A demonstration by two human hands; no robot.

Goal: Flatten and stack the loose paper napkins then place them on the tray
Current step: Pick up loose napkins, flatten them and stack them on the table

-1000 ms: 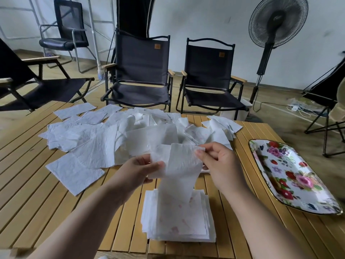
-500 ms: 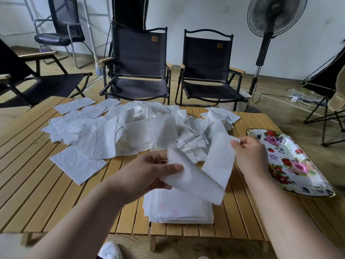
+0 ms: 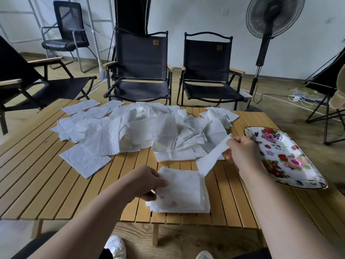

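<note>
Napkin [image 3: 211, 159] stretched over stack [image 3: 183, 197], left hand [image 3: 147, 181] pinching its near edge, right hand [image 3: 242, 152] pinching far end up beside floral tray [image 3: 306, 165]; loose pile [image 3: 130, 131] behind on table [image 3: 56, 174].

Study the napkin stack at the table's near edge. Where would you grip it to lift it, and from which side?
Probably both side edges of the stack, thumbs on top, fingers slid underneath, coming from left and right. It lies flat, soft and layered; a one-sided pinch would likely let sheets sag and fan.
</note>
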